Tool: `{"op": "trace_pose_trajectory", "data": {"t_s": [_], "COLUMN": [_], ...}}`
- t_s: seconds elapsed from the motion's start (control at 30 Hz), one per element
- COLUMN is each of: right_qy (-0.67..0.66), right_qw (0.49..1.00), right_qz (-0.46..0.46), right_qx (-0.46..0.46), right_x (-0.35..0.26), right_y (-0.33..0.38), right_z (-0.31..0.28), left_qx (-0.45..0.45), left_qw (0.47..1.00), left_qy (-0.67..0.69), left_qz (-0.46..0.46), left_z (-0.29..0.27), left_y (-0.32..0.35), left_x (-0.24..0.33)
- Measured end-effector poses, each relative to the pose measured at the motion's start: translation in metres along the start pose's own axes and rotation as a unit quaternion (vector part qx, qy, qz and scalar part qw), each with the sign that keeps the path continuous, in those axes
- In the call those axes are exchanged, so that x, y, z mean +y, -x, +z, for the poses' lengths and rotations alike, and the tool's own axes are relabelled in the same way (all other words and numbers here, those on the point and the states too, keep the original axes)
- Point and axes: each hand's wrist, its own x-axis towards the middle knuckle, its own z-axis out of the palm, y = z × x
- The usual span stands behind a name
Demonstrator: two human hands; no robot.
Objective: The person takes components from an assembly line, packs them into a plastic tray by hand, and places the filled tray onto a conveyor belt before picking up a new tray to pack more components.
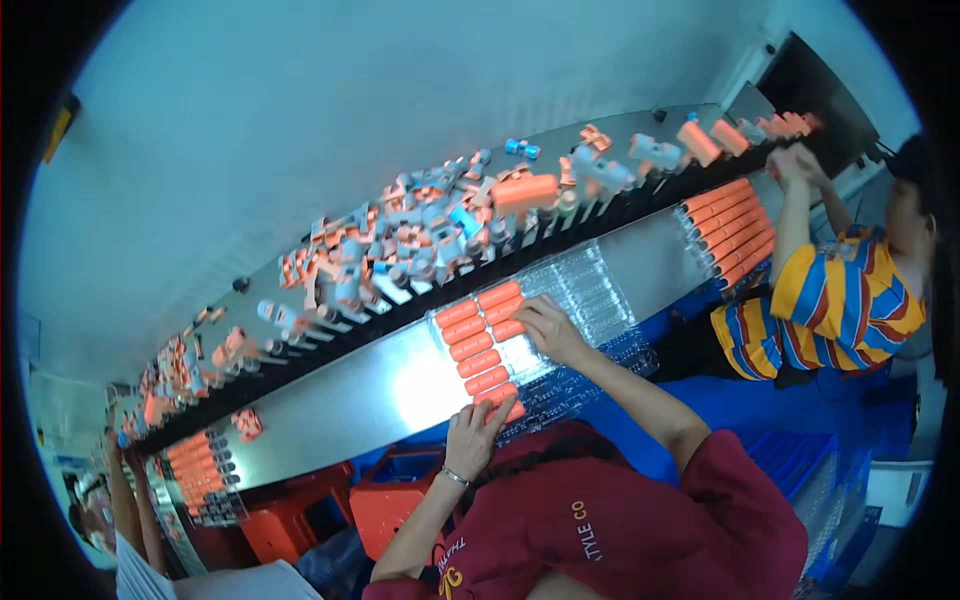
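Observation:
A clear plastic tray (pixel 590 290) with rows of slots lies on the metal table before me. Its left column holds several orange cylinders (pixel 470 347), side by side, and a second column begins at the far end. My left hand (pixel 474 440) has its fingers bent at the near end of the left column, against an orange cylinder (pixel 503 395). Over the second column, my right hand (pixel 548 330) grips the left part of another orange cylinder (pixel 507 329). The fingertips partly hide both pieces.
Behind a dark rail, a belt (pixel 640 125) carries a heap of grey and orange parts (pixel 420 225). To the right a person in a striped shirt (pixel 850 290) works by a filled tray (pixel 730 232); at far left another person's hands (pixel 120 450) show near a tray (pixel 200 470). Red stools (pixel 385 510) stand below.

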Motion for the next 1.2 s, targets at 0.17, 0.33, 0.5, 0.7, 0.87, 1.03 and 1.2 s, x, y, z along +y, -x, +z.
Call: {"op": "trace_pose_trajectory", "data": {"t_s": [0.17,0.33,0.5,0.7,0.87,1.03,1.2], "right_qy": [0.005,0.01,-0.005,0.004,-0.031,0.041,0.25], "right_qw": [1.0,1.0,1.0,1.0,0.998,0.96,0.951], "right_qz": [0.003,0.012,0.001,0.0,0.002,0.004,0.045], "right_qx": [-0.006,0.011,0.005,0.016,0.049,0.277,0.176], "right_x": [-0.002,-0.004,0.001,0.006,0.008,-0.009,0.02], "right_y": [-0.001,0.001,-0.003,-0.001,-0.004,-0.043,-0.137], "right_z": [-0.014,-0.021,-0.012,-0.024,-0.036,-0.128,-0.25], "left_qx": [0.099,0.218,-0.137,0.085,0.254,0.29,0.171], "left_qw": [0.988,0.974,0.989,0.992,0.956,0.948,0.966], "left_qy": [0.115,-0.005,0.039,-0.084,-0.138,-0.008,0.133], "left_qz": [-0.005,0.058,-0.037,-0.041,-0.053,-0.131,-0.143], "left_z": [-0.06,-0.176,-0.218,-0.201,-0.199,-0.17,-0.102], "left_y": [-0.058,-0.196,-0.258,-0.199,-0.165,-0.074,-0.057], "left_x": [-0.01,-0.041,-0.096,-0.097,-0.081,-0.061,-0.024]}}
